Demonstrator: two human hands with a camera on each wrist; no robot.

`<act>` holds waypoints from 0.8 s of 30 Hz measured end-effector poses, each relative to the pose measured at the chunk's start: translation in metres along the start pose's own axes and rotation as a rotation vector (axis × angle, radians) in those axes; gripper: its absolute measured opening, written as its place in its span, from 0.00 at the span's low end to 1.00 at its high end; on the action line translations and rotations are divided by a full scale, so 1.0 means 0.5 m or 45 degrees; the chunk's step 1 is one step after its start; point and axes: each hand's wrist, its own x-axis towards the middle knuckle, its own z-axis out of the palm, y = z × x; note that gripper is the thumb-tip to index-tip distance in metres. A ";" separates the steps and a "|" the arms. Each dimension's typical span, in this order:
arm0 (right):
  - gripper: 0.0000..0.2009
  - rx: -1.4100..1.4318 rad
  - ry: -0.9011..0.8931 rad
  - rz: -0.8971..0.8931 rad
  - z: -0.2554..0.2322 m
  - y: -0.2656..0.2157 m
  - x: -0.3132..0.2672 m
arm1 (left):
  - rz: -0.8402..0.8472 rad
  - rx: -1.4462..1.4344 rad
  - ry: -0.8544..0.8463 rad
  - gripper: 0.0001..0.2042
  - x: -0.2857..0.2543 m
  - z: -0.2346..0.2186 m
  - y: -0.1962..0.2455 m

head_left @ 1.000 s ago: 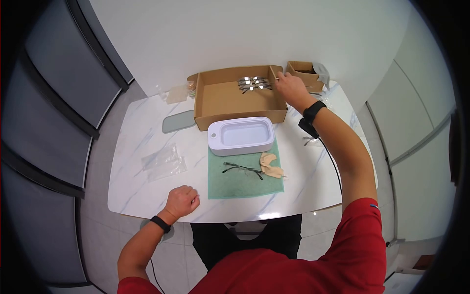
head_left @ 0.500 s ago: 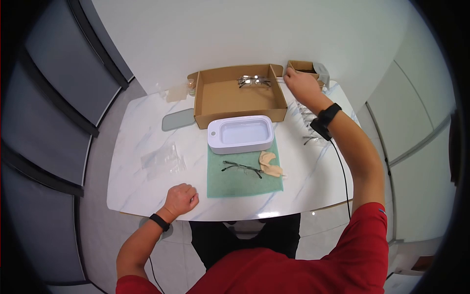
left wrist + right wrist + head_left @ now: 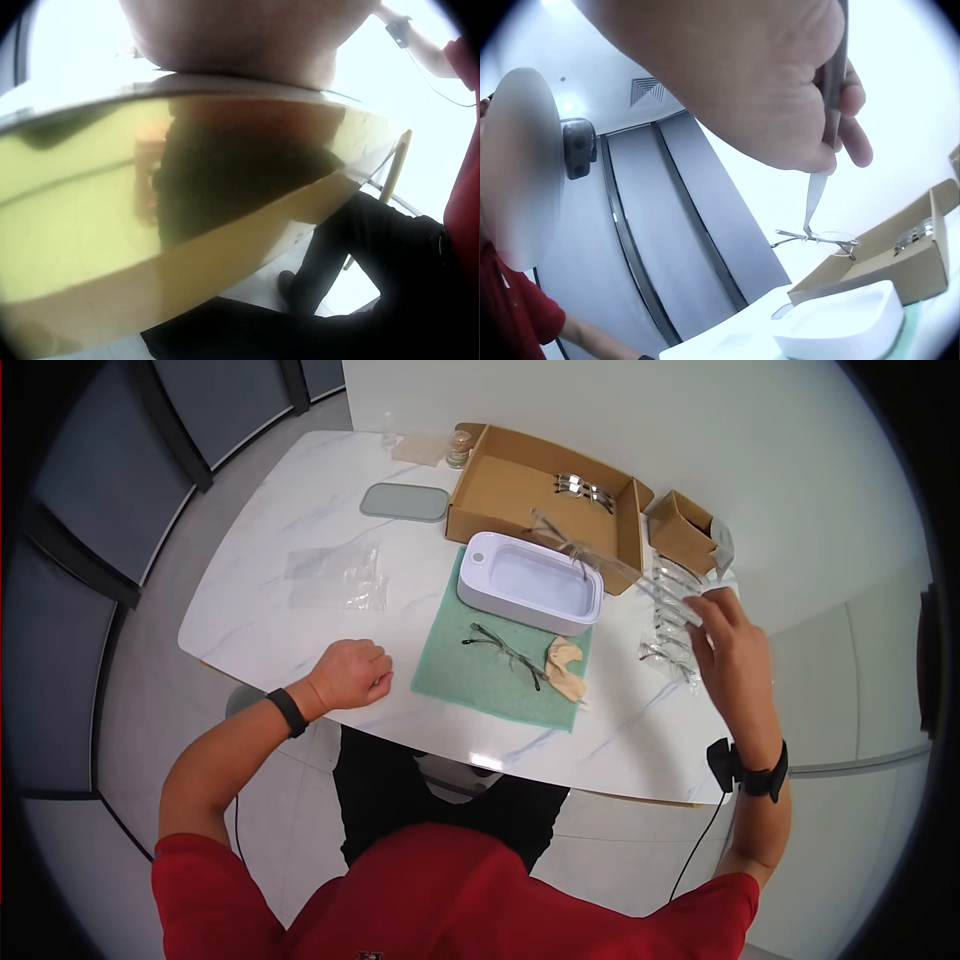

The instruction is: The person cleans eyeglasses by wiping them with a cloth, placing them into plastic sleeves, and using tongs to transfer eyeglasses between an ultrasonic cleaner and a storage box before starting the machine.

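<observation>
While the left hand rested, fingers curled, on the table left of the head view's centre, the right hand at centre right gripped tweezers holding glasses, upper centre, near the carton.

The tabletop is smooth and glossy enough to throw back the light; the cardboard box looks matt and papery. I see slick plastic on the white tub, dull cloth in the green mat, a soft, wrinkled beige cloth, crinkly clear plastic bags, and a metallic sheen on the slim tool.
</observation>
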 end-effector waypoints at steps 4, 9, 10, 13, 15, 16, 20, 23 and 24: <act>0.11 0.052 -0.151 -0.016 0.041 -0.003 -0.008 | -0.001 -0.005 0.017 0.07 -0.002 0.002 0.001; 0.10 -0.021 -0.298 -0.057 0.091 -0.003 0.012 | -0.007 0.020 0.022 0.08 0.000 -0.002 0.004; 0.09 -0.024 -0.300 -0.068 0.094 -0.005 0.014 | -0.008 0.019 0.022 0.08 0.000 -0.002 0.004; 0.11 -0.057 -0.260 -0.112 0.084 -0.010 0.016 | -0.016 0.011 0.031 0.08 -0.001 0.002 0.002; 0.12 0.020 -0.214 -0.014 0.037 -0.018 0.009 | -0.026 0.002 0.029 0.09 -0.003 0.001 0.002; 0.14 0.095 -0.167 0.092 0.020 -0.020 -0.004 | -0.042 -0.011 0.029 0.09 -0.006 0.003 0.002; 0.17 0.219 -0.108 0.422 0.000 -0.002 -0.099 | -0.027 -0.019 0.057 0.09 -0.005 0.003 0.004; 0.20 0.387 -0.136 0.683 0.065 0.012 -0.200 | -0.013 -0.071 0.083 0.09 -0.001 0.003 0.003; 0.20 0.393 -0.173 0.749 0.090 0.011 -0.226 | -0.018 -0.078 0.075 0.09 -0.001 0.003 0.002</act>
